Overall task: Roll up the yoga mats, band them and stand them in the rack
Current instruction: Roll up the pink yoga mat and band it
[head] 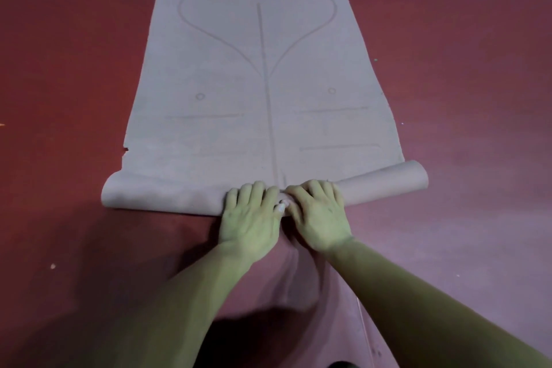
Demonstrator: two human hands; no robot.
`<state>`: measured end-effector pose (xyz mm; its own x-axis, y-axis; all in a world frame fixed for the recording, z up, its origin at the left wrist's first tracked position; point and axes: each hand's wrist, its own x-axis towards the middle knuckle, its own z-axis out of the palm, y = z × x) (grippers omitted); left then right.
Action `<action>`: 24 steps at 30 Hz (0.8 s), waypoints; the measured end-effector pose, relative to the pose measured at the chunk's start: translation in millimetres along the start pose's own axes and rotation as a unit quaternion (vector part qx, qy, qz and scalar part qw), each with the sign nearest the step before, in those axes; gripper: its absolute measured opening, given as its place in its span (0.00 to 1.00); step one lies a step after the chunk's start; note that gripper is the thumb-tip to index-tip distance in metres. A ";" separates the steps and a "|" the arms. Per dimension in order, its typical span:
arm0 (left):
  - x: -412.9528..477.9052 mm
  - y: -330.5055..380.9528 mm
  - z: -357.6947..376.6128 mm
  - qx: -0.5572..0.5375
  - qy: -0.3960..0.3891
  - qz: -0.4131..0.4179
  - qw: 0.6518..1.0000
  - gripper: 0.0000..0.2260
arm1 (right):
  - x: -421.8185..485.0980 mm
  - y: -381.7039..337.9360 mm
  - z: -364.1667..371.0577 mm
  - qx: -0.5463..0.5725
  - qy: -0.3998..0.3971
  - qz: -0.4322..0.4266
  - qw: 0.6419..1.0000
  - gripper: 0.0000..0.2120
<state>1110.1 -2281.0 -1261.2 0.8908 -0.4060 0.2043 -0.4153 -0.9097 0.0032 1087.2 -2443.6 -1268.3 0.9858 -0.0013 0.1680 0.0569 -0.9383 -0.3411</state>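
At mid-roll, left hand (251, 215) and right hand (318, 215) sit side by side, nearly touching, fingers curled over the roll (167, 197) at the near end of the yoga mat (263, 84). Roll extends past both hands; its right end is skewed farther away. Unrolled length lies flat ahead on red floor (59, 69), faint lines printed on it.
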 end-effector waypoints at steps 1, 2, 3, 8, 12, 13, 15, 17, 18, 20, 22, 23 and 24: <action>-1.6 0.7 0.5 -0.007 -0.004 0.000 1.000 0.15 | 1.2 0.3 -0.2 -0.004 0.001 -0.001 1.000 0.18; -2.1 0.5 1.3 -0.009 -0.007 -0.006 1.000 0.15 | 2.7 0.1 -0.1 -0.008 0.002 -0.003 1.000 0.18; -1.6 -0.3 2.8 -0.007 -0.006 -0.013 1.000 0.15 | 4.4 -0.6 0.0 -0.010 0.001 -0.006 1.000 0.17; 8.5 -0.9 7.0 0.002 -0.005 -0.015 1.000 0.14 | -0.4 2.8 -2.2 -0.025 0.031 -0.008 0.999 0.17; 13.8 2.4 7.2 0.017 -0.011 -0.025 0.999 0.15 | -4.0 7.4 3.4 -0.060 0.020 -0.027 0.998 0.18; 14.4 3.8 6.4 0.017 -0.007 -0.030 0.999 0.14 | -1.7 7.7 4.5 -0.061 0.020 -0.025 0.998 0.18; 15.0 2.4 6.1 0.011 0.011 -0.044 0.999 0.13 | 5.4 8.0 6.4 -0.059 0.027 -0.018 0.998 0.18; 9.3 -1.8 8.9 0.000 0.025 -0.046 0.999 0.15 | 10.7 9.4 7.4 -0.062 0.034 -0.021 0.997 0.18; 5.4 -3.4 10.8 -0.003 0.028 -0.041 0.999 0.16 | 12.0 10.2 7.3 -0.066 0.035 -0.026 0.997 0.18; 2.8 -5.4 14.4 -0.007 0.028 -0.040 0.999 0.17 | 15.3 10.3 5.9 -0.072 0.032 -0.036 0.996 0.18; 6.1 -4.0 15.3 -0.014 0.023 -0.050 0.998 0.17 | 17.1 10.0 4.3 -0.073 0.029 -0.040 0.996 0.18; 8.2 -3.2 14.8 -0.018 0.025 -0.054 0.998 0.17 | 17.4 8.9 3.8 -0.070 0.031 -0.041 0.996 0.18; 11.1 -2.9 14.0 -0.023 0.028 -0.056 0.998 0.17 | 17.5 8.3 3.4 -0.065 0.036 -0.041 0.996 0.18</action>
<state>1123.8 -2284.1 -1272.6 0.9210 -0.2959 0.2535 -0.3235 -0.9433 0.0740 1105.5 -2450.3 -1271.3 0.9645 0.0566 0.2580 0.1111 -0.9731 -0.2017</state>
